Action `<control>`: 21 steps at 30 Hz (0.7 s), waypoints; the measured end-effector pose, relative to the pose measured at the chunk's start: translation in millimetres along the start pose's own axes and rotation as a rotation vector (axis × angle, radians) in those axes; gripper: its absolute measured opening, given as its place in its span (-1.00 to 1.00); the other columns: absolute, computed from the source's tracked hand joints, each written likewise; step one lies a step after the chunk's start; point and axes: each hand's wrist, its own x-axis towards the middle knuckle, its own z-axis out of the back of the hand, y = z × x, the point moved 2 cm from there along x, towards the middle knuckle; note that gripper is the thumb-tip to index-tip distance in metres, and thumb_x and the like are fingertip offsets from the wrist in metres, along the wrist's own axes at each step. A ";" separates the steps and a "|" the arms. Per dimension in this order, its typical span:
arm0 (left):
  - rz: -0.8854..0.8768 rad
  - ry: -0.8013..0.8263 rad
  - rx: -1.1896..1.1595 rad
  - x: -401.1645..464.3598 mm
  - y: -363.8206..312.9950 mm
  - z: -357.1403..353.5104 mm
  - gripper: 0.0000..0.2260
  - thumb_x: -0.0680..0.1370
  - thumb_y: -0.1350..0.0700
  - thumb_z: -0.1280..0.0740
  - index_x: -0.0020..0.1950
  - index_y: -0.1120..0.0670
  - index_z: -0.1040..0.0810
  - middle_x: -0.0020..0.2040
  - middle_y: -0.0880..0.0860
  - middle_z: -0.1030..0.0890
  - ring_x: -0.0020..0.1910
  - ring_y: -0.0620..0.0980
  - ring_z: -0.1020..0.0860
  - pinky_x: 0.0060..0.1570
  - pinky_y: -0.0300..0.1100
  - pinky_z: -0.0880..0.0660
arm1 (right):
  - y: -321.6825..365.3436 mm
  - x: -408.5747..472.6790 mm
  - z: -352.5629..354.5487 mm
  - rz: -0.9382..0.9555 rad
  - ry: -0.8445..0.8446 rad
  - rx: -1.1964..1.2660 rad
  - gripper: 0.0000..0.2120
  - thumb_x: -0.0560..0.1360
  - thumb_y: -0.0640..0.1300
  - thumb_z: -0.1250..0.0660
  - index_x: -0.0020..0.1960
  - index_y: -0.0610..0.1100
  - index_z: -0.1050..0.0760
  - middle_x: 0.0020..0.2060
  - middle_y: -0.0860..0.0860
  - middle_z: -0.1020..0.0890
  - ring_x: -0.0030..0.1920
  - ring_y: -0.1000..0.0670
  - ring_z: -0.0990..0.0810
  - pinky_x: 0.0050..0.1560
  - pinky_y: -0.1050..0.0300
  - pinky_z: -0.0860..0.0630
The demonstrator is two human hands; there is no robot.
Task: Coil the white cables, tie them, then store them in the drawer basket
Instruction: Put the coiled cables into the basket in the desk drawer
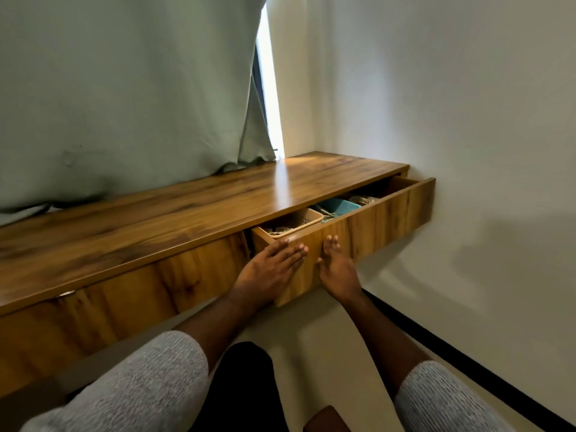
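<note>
I see the drawer (374, 219) partly pulled out under the wooden counter (187, 210), with a beige perforated basket (304, 217) beside a teal one (341, 206) inside; pale coils lie in them. My left hand (271, 266) and right hand (335, 263) press flat, fingers straight, on its woodgrain front.

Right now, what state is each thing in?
Wooden drawer: partly open.
Beige plastic basket: inside drawer, holding coiled cord.
Teal plastic basket: inside drawer, right of beige.
Left hand: flat on drawer front.
Right hand: flat on drawer front.
Green curtain: drawn, gap at right.
</note>
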 end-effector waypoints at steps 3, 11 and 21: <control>0.045 0.079 -0.001 -7.8 14.0 -17.2 -0.44 0.64 0.07 0.07 0.62 0.16 0.13 0.63 0.12 0.12 0.61 0.07 0.14 0.55 0.10 0.16 | 17.4 16.0 -18.4 0.013 0.055 -0.034 -0.41 0.68 -0.14 -0.17 0.63 -0.21 -0.03 0.62 -0.14 -0.07 0.63 -0.09 0.00 0.56 0.02 -0.10; 0.171 0.206 0.041 -27.7 31.0 -46.5 -0.45 0.68 0.03 0.05 0.61 0.19 0.12 0.63 0.14 0.10 0.61 0.08 0.12 0.53 0.07 0.30 | 57.5 37.0 -65.4 0.021 0.282 -0.110 -0.35 0.68 -0.13 -0.12 0.64 -0.23 0.12 0.63 -0.20 0.07 0.61 -0.19 -0.08 0.55 -0.10 -0.20; 0.171 0.291 -0.022 -17.3 59.0 -62.9 -0.42 0.66 -0.07 -0.01 0.62 0.16 0.02 0.63 0.11 -0.01 0.61 0.04 0.02 0.57 0.04 0.16 | 68.5 65.9 -77.4 0.030 0.454 -0.164 -0.32 0.67 -0.18 -0.12 0.63 -0.25 0.20 0.61 -0.25 0.17 0.59 -0.24 -0.12 0.51 -0.05 -0.21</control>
